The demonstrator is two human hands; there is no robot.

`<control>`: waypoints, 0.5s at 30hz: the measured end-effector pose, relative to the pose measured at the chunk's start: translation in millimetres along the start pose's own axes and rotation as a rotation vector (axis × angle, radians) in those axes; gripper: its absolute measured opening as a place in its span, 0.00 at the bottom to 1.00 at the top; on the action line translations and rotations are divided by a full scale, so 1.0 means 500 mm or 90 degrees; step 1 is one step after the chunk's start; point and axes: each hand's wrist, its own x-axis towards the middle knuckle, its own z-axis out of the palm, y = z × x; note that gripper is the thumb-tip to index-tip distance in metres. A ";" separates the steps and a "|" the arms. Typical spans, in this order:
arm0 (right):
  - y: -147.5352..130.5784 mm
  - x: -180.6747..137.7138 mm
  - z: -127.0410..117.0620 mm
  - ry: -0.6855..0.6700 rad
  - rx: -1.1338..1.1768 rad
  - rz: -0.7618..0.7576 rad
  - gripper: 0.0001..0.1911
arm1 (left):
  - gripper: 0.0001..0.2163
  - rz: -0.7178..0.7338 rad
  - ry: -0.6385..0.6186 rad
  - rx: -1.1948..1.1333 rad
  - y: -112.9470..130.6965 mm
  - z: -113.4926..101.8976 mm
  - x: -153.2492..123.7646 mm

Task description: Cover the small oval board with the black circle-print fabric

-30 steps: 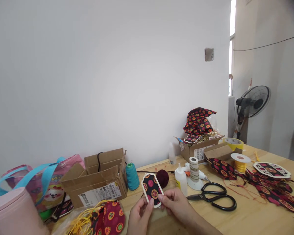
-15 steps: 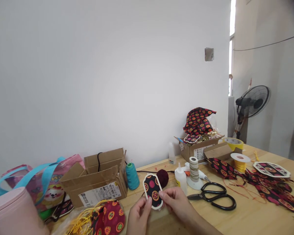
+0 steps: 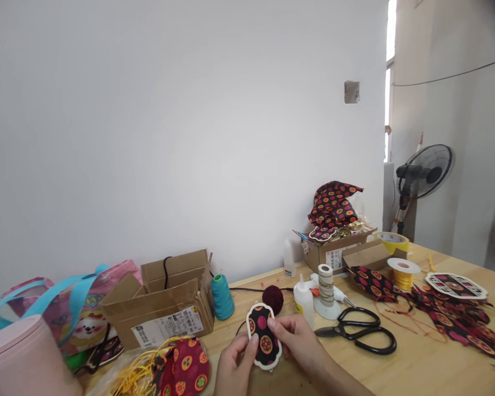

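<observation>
Both my hands hold a small oval fabric-covered piece, black with pink and orange circles and a white edge. My left hand pinches its left lower edge with the thumb on the front. My right hand grips its right side, thumb across the face. The piece sits tilted a little above the wooden table, near the bottom middle of the view.
Black scissors, a glue bottle, a ribbon spool and a dark red ball lie just beyond my hands. An open cardboard box, teal thread cone, patterned fabric scraps and a standing fan surround them.
The fabric piece has sunk lower and tilted to the right between my fingers. My right thumb has slid further over its front.
</observation>
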 end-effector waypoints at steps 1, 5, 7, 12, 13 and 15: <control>0.002 0.000 -0.001 0.001 0.002 -0.002 0.26 | 0.14 -0.002 0.004 -0.003 0.000 0.001 0.000; 0.012 0.000 -0.003 -0.022 0.007 0.001 0.26 | 0.16 -0.018 0.022 -0.017 0.000 0.001 0.003; 0.017 0.000 -0.003 -0.028 0.007 0.006 0.25 | 0.16 -0.021 0.028 -0.022 0.002 -0.001 0.004; 0.012 0.002 -0.003 -0.002 0.012 0.005 0.24 | 0.15 -0.024 0.036 -0.026 0.010 0.000 0.000; 0.010 0.001 -0.003 -0.002 0.014 0.006 0.24 | 0.16 -0.027 0.036 -0.027 0.010 0.000 0.000; 0.006 0.000 -0.003 -0.015 0.017 0.012 0.24 | 0.17 -0.035 0.043 -0.034 0.008 0.000 0.000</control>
